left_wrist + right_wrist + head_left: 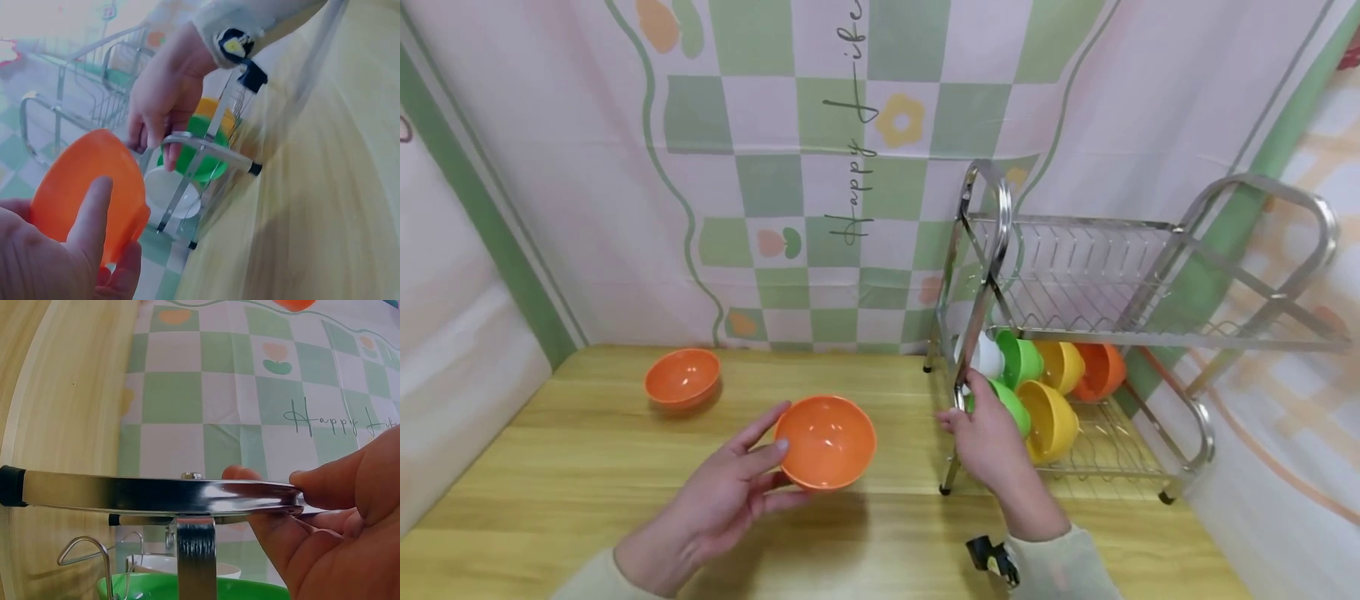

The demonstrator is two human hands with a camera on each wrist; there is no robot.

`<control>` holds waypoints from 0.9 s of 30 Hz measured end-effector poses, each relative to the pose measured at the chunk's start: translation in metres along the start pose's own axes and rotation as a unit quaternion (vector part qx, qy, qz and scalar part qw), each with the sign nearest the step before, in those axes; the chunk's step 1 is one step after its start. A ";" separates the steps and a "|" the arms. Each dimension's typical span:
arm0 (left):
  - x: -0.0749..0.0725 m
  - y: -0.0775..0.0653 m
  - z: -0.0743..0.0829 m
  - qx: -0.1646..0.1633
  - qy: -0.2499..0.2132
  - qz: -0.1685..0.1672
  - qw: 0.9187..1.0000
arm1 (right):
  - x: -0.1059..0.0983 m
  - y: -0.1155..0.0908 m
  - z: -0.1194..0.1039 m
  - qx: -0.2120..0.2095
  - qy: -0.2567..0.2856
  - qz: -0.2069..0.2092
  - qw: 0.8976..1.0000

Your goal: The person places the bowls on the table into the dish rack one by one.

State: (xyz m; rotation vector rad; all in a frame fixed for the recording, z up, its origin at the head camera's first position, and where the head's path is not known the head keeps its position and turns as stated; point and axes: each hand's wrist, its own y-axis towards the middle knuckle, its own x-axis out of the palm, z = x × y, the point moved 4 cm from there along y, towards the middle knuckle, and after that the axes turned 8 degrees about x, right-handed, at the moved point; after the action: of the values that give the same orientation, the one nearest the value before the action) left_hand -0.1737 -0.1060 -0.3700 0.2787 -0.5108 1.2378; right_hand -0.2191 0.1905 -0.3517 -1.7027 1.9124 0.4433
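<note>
My left hand (722, 496) holds an orange bowl (826, 443) by its left side, thumb near the rim and fingers beneath, above the table. In the left wrist view that bowl (94, 194) shows its outer side. My right hand (992, 437) grips the left front post of a two-tier metal dish rack (977, 333). Close up in the right wrist view, thumb and fingers pinch the metal post (162, 495). On the lower tier, behind that hand, sit a white bowl (988, 358), green bowls (1021, 360), yellow bowls (1051, 423) and an orange-red bowl (1099, 372), tilted on their sides.
Another orange bowl (682, 379) stands on the wooden table (587, 475) at the back left. The rack's upper tier (1090, 292) is bare wire. A checked curtain (835, 200) hangs behind the table. A black clip-like device (992, 560) is at the right sleeve.
</note>
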 end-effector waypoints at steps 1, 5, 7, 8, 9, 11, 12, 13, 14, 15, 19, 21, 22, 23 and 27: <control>0.002 -0.001 -0.002 0.003 0.000 0.003 1.000 | -0.001 0.000 0.000 -0.001 -0.001 0.001 1.000; 0.006 -0.002 -0.007 0.016 0.000 0.009 1.000 | -0.004 0.000 -0.001 -0.016 -0.025 0.010 1.000; 0.007 -0.002 -0.010 0.020 0.002 0.009 1.000 | -0.006 -0.003 -0.002 -0.026 -0.043 0.013 0.999; 0.008 -0.002 -0.012 0.022 0.004 0.006 1.000 | -0.007 -0.005 -0.003 -0.032 -0.050 0.014 0.998; 0.008 -0.003 -0.014 0.021 0.004 0.004 1.000 | -0.007 -0.009 -0.003 -0.035 -0.055 0.014 0.998; 0.010 -0.003 -0.018 0.021 0.005 -0.003 1.000 | -0.010 -0.019 -0.005 -0.044 -0.062 0.021 0.997; 0.011 -0.003 -0.019 0.021 0.004 -0.004 1.000 | -0.011 -0.026 -0.007 -0.045 -0.062 0.027 0.997; 0.012 -0.003 -0.021 0.022 0.004 -0.005 1.000 | -0.012 -0.032 -0.009 -0.047 -0.062 0.037 0.996; 0.013 -0.004 -0.023 0.023 0.002 -0.003 1.000 | -0.014 -0.039 -0.010 -0.048 -0.056 0.047 0.996; 0.013 -0.004 -0.024 0.024 0.000 0.001 1.000 | -0.015 -0.045 -0.012 -0.047 -0.052 0.059 0.996; 0.013 -0.003 -0.025 0.033 0.001 0.022 0.999 | -0.016 -0.062 -0.015 -0.032 0.000 0.073 0.997; 0.013 -0.003 -0.025 0.035 0.002 0.032 0.999 | -0.013 -0.065 -0.014 -0.025 0.055 0.053 0.997; 0.012 -0.003 -0.025 0.036 0.002 0.035 0.999 | -0.010 -0.065 -0.013 -0.022 0.095 0.035 0.995; 0.012 -0.003 -0.026 0.038 0.000 0.037 0.999 | -0.007 -0.065 -0.011 -0.022 0.137 0.015 0.990; 0.015 -0.002 -0.030 0.039 -0.013 0.023 0.999 | 0.007 -0.062 -0.002 -0.007 0.300 -0.087 0.950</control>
State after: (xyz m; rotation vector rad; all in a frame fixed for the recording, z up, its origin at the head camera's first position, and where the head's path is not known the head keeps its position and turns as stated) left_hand -0.1619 -0.0798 -0.3876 0.3506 -0.4949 1.3023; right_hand -0.1588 0.1746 -0.3477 -2.1668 2.1243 -0.1578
